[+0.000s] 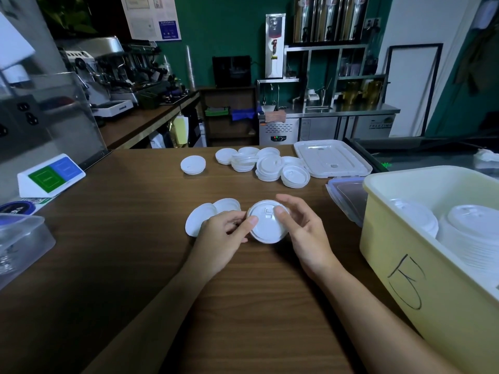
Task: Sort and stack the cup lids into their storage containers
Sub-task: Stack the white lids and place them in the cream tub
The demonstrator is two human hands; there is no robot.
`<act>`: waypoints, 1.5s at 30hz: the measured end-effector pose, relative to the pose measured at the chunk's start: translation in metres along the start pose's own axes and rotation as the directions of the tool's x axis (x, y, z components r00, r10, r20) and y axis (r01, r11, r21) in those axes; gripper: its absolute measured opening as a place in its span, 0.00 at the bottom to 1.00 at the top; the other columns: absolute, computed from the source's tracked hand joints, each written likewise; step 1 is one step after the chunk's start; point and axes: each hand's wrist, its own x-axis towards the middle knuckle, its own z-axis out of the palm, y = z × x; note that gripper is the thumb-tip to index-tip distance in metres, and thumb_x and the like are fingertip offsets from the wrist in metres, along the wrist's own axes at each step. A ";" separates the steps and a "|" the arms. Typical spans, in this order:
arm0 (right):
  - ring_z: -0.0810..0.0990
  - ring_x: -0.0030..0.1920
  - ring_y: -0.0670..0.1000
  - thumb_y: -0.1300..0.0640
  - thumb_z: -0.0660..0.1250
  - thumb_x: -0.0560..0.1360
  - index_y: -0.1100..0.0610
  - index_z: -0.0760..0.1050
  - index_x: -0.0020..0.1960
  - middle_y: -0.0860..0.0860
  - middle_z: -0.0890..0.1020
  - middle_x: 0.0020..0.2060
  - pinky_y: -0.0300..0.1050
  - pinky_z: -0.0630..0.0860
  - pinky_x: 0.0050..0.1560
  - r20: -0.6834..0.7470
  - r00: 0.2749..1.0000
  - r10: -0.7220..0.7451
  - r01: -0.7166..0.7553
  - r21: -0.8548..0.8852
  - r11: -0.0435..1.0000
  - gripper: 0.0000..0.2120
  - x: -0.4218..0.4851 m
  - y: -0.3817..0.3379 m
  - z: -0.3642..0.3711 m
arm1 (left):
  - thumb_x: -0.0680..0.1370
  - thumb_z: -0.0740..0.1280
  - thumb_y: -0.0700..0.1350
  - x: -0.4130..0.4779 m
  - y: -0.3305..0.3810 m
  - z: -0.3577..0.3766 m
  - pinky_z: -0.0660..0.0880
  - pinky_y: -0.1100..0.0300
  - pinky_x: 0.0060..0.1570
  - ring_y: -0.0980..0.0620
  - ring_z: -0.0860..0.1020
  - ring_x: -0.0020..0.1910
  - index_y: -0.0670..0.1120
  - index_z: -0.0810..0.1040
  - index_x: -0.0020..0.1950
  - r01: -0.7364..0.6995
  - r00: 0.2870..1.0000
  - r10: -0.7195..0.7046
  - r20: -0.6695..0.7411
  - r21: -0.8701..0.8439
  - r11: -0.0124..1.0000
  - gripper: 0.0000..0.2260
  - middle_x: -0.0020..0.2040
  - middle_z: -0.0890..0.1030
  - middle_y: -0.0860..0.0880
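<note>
Setting: café back counter, dark wood-grain laminate counter [129, 260], green wall and an espresso machine behind.

Item 1. Held lid [266, 224]: white thin moulded plastic, round, raised rim, small rectangular sip tab near the far edge. It is above the counter centre, between both hands.

Item 2. Left hand [224, 236]: thumb pinching the lid's left rim, fingers curled under.

Item 3. Right hand [303, 233]: thumb pressed on the lid's top, fingers curled round the right rim.

Item 4. Two plain lids [201, 220]: smooth white discs, overlapping, just beyond the left knuckles. I cannot tell whether the left fingers hold them or they lie on the wood.

Item 5. Loose pile of lids [267, 166]: far centre, mixed, some nested and tilted. One single lid [193, 164] lies apart to its left.

Item 6. Yellow bin [405, 265]: matte plastic, rounded corners, a hand-drawn mark on its wall. Nested stacks of lids [475, 233] sit inside.

Item 7. White bin cover [332, 157]: flat, ribbed, beside the pile.

Step in hand, as I judge it: checking this lid's type before filing. Much of the sorting remains. The next move calls for matching it to a like stack and seating it squarely, since thin rims nest badly when tilted.
</note>
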 end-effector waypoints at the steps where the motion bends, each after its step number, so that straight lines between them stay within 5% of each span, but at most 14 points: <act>1: 0.84 0.55 0.47 0.60 0.71 0.81 0.55 0.80 0.63 0.53 0.86 0.55 0.40 0.79 0.55 0.000 1.000 -0.018 0.018 -0.014 1.000 0.11 0.000 0.001 -0.001 | 0.79 0.73 0.49 0.000 -0.002 -0.002 0.81 0.63 0.45 0.51 0.85 0.43 0.52 0.86 0.51 -0.072 0.997 0.077 -0.031 0.134 0.988 0.03 0.43 0.86 0.50; 4: 0.84 0.56 0.48 0.60 0.71 0.81 0.54 0.81 0.62 0.53 0.86 0.55 0.41 0.78 0.56 -0.018 0.999 -0.032 0.032 -0.025 0.999 0.11 0.002 0.002 -0.001 | 0.77 0.76 0.50 0.007 -0.011 -0.014 0.77 0.64 0.44 0.53 0.80 0.41 0.46 0.87 0.51 -0.281 0.914 0.387 -0.125 0.494 0.823 0.09 0.42 0.82 0.52; 6: 0.84 0.56 0.47 0.59 0.71 0.81 0.53 0.81 0.61 0.52 0.87 0.55 0.39 0.78 0.55 -0.032 0.999 -0.026 0.025 -0.028 0.999 0.09 0.003 0.003 -0.001 | 0.75 0.76 0.49 0.012 -0.015 -0.027 0.78 0.55 0.45 0.51 0.79 0.45 0.46 0.86 0.52 -0.275 0.873 0.470 -0.133 0.661 0.698 0.10 0.46 0.81 0.52; 11: 0.84 0.55 0.46 0.58 0.70 0.81 0.52 0.82 0.59 0.52 0.87 0.54 0.37 0.77 0.53 -0.058 0.998 -0.013 0.011 -0.036 0.999 0.07 0.003 0.004 -0.001 | 0.74 0.75 0.51 0.012 -0.019 -0.044 0.78 0.51 0.49 0.46 0.82 0.49 0.51 0.83 0.57 0.018 0.961 0.202 -0.191 0.767 0.642 0.13 0.50 0.81 0.52; 17: 0.84 0.54 0.46 0.58 0.70 0.81 0.52 0.82 0.59 0.52 0.87 0.54 0.37 0.77 0.53 -0.052 0.999 0.001 -0.003 -0.043 0.999 0.07 0.002 0.004 -0.001 | 0.77 0.74 0.43 0.013 -0.021 -0.040 0.76 0.55 0.39 0.47 0.81 0.41 0.47 0.86 0.49 -0.059 0.953 0.264 -0.145 0.770 0.635 0.02 0.41 0.81 0.53; 21: 0.83 0.53 0.45 0.58 0.70 0.81 0.53 0.82 0.59 0.53 0.87 0.54 0.36 0.77 0.52 -0.057 0.998 -0.020 0.017 -0.062 0.998 0.07 0.001 0.003 0.000 | 0.74 0.78 0.39 0.015 -0.017 -0.037 0.80 0.55 0.41 0.56 0.80 0.37 0.45 0.85 0.47 -0.147 0.929 0.320 -0.185 0.609 0.779 0.05 0.40 0.82 0.55; 23: 0.83 0.53 0.44 0.57 0.71 0.81 0.52 0.82 0.59 0.51 0.86 0.55 0.35 0.77 0.52 -0.064 0.998 -0.025 0.021 -0.064 0.998 0.07 0.001 0.003 0.001 | 0.74 0.78 0.38 0.013 -0.012 -0.033 0.79 0.64 0.45 0.57 0.81 0.40 0.44 0.85 0.48 -0.186 0.928 0.314 -0.198 0.484 0.855 0.06 0.41 0.83 0.55; 27: 0.83 0.55 0.45 0.58 0.71 0.81 0.49 0.81 0.59 0.48 0.86 0.56 0.35 0.77 0.53 -0.069 0.997 -0.018 0.012 -0.091 0.996 0.09 0.002 0.003 0.000 | 0.77 0.74 0.38 0.010 0.000 -0.023 0.78 0.67 0.49 0.59 0.81 0.44 0.47 0.83 0.51 -0.126 0.967 0.157 -0.201 0.160 0.979 0.06 0.43 0.83 0.57; 31: 0.82 0.55 0.45 0.65 0.70 0.79 0.47 0.80 0.60 0.47 0.85 0.57 0.34 0.77 0.51 -0.065 0.998 -0.017 0.010 -0.119 0.993 0.16 0.002 0.004 -0.002 | 0.81 0.71 0.40 0.012 0.003 -0.021 0.81 0.57 0.48 0.53 0.83 0.46 0.48 0.82 0.53 -0.078 0.975 0.066 -0.213 -0.047 0.996 0.04 0.43 0.84 0.54; 35: 0.82 0.57 0.43 0.65 0.71 0.79 0.49 0.82 0.62 0.45 0.85 0.59 0.33 0.76 0.54 -0.066 0.997 -0.037 0.029 -0.111 0.993 0.16 0.002 0.004 -0.003 | 0.83 0.64 0.35 0.011 0.014 -0.023 0.81 0.61 0.42 0.55 0.84 0.45 0.42 0.82 0.55 0.004 0.987 -0.059 -0.148 -0.344 0.939 0.07 0.45 0.85 0.51; 40: 0.82 0.61 0.46 0.66 0.68 0.80 0.50 0.83 0.60 0.47 0.86 0.58 0.37 0.76 0.59 -0.024 1.000 0.000 -0.001 -0.054 0.999 0.15 0.002 0.002 -0.002 | 0.84 0.64 0.37 0.007 0.011 -0.019 0.82 0.59 0.47 0.49 0.86 0.53 0.48 0.84 0.57 0.090 0.995 -0.073 0.066 -0.321 0.943 0.10 0.55 0.87 0.49; 45: 0.83 0.61 0.53 0.61 0.61 0.78 0.53 0.84 0.59 0.50 0.87 0.56 0.47 0.77 0.64 0.020 0.997 0.075 -0.074 -0.012 0.997 0.16 0.002 0.000 0.000 | 0.82 0.67 0.36 0.004 0.006 -0.012 0.83 0.60 0.48 0.52 0.85 0.56 0.47 0.85 0.58 0.068 0.997 -0.056 0.050 -0.290 0.955 0.10 0.55 0.87 0.53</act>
